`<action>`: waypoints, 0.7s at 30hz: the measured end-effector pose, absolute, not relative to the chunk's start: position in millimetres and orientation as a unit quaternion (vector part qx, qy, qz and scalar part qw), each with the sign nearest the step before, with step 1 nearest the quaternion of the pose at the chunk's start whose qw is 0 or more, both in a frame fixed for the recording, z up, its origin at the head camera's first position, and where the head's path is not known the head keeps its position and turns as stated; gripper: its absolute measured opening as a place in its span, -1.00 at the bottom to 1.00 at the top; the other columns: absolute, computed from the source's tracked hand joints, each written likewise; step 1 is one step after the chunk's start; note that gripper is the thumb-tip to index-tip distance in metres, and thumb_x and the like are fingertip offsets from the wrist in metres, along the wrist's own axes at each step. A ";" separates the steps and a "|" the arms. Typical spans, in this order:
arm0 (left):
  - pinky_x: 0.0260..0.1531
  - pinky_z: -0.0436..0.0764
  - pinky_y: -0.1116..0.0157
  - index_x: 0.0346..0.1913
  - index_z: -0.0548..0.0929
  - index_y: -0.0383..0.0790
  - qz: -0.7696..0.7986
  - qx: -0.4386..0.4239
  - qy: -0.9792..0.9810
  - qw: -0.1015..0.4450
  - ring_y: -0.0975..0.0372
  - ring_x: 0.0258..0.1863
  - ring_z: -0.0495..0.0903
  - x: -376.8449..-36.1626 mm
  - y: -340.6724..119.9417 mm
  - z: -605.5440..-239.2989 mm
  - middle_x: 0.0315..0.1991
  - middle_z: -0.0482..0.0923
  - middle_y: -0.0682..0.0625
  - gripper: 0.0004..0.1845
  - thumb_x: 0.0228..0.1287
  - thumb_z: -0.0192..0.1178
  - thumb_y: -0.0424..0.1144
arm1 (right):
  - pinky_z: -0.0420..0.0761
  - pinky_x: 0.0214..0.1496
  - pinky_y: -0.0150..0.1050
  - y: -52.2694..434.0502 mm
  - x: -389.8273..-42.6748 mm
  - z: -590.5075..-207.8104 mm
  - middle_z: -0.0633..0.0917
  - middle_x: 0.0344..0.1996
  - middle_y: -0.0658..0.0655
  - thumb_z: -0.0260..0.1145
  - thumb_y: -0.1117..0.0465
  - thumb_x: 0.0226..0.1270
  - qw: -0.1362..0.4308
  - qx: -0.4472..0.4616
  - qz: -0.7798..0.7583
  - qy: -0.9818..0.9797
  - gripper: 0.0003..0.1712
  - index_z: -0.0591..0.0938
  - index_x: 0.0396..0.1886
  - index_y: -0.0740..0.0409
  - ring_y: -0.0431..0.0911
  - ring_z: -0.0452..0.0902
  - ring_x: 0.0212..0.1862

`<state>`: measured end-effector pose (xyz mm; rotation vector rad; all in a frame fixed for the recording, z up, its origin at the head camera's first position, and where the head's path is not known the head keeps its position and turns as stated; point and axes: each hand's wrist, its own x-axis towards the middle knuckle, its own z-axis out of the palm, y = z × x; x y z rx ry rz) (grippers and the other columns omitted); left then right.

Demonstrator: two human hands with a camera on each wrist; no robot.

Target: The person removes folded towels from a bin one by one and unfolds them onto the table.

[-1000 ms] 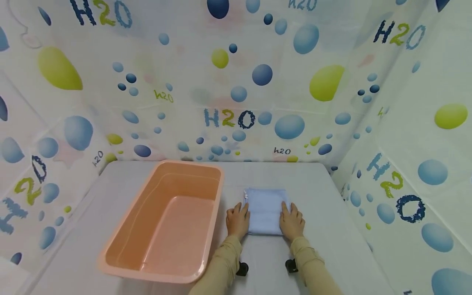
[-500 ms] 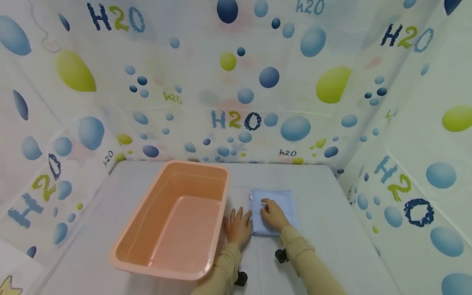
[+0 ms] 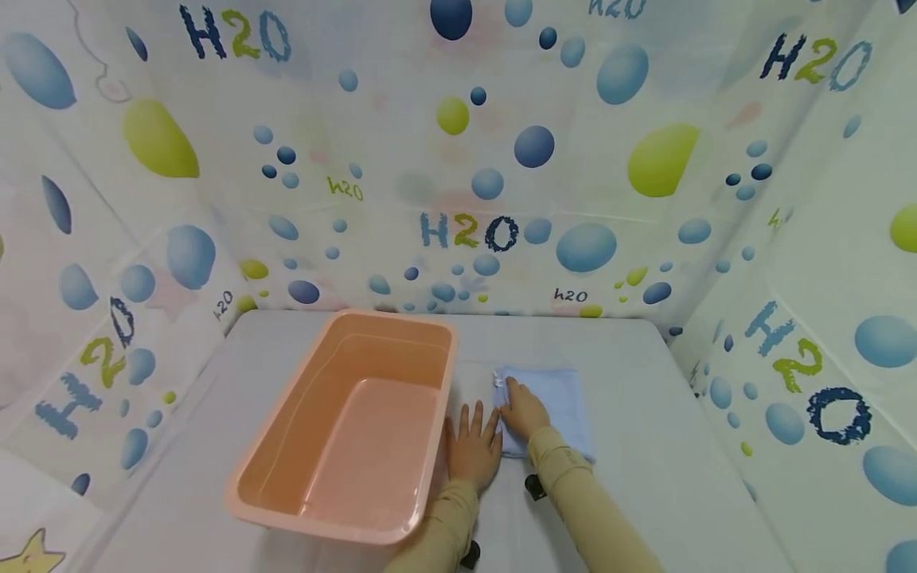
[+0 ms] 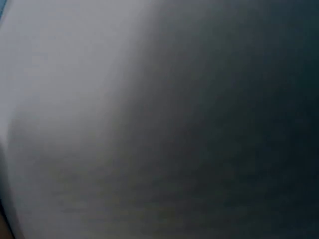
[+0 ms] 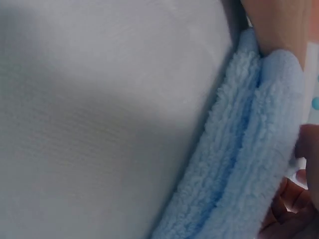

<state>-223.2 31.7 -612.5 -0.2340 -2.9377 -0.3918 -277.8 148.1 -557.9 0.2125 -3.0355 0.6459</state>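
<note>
Head view: right hand (image 3: pixel 525 411) pinches the folded blue towel's (image 3: pixel 555 406) left edge; left hand (image 3: pixel 473 444) lies flat just beside it.

The person is wearing long beige sleeves (image 3: pixel 566 477) that are reaching down to both wrists and ending in snug ribbed cuffs. The fabric is looking soft and plain, with no print or lettering showing, and it is creasing lightly along the forearms. A small black device (image 3: pixel 532 487) is sitting strapped under the right wrist, and another black device (image 3: pixel 469 555) is showing under the left wrist near the picture's lower edge. Both hands, the left hand (image 3: pixel 473 446) and the right hand (image 3: pixel 525 410), are going bare, without gloves.
</note>
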 end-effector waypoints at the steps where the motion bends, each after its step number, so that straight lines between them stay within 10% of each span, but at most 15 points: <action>1: 0.34 0.02 -0.17 0.35 0.30 0.22 -0.125 -0.078 -0.985 0.089 -0.02 0.44 0.10 -223.1 32.4 -612.9 0.41 0.21 0.02 -0.52 0.38 -0.18 0.07 | 0.60 -0.14 0.05 148.3 -277.6 -557.3 0.59 -0.09 0.41 0.21 0.28 0.20 0.017 0.075 0.196 -0.978 -0.38 0.34 0.29 0.21 0.23 0.60 -0.21; 6: 0.33 0.06 -0.17 0.33 0.33 0.21 -0.112 -0.081 -0.985 0.107 -0.02 0.42 0.13 -223.9 32.6 -614.4 0.40 0.24 0.02 -0.51 0.36 -0.14 0.07 | 0.54 -0.51 -0.08 150.6 -275.2 -557.0 0.54 -0.37 0.33 0.17 0.34 0.23 0.039 0.119 0.162 -0.979 -0.46 0.45 0.24 0.02 0.06 0.49 -0.55; 14: 0.35 -0.04 -0.17 0.32 0.37 0.13 -0.146 -0.088 -0.982 0.079 -0.04 0.43 0.08 -224.0 30.8 -611.6 0.42 0.20 -0.02 -0.31 0.10 0.02 0.27 | 0.55 -0.22 0.04 153.6 -277.0 -555.7 0.55 -0.19 0.36 0.24 0.03 0.23 -0.019 0.090 0.212 -0.973 -0.45 0.48 0.19 0.15 0.13 0.55 -0.32; 21: 0.36 -0.07 -0.17 0.36 0.29 0.17 -0.153 -0.089 -0.982 0.068 -0.03 0.45 0.05 -223.3 30.4 -610.9 0.44 0.16 -0.01 -0.34 0.19 -0.07 0.26 | 0.58 -0.34 0.04 148.7 -276.4 -549.7 0.56 -0.13 0.41 0.23 0.24 0.18 -0.027 0.102 0.165 -0.981 -0.45 0.47 0.22 0.04 0.14 0.55 -0.41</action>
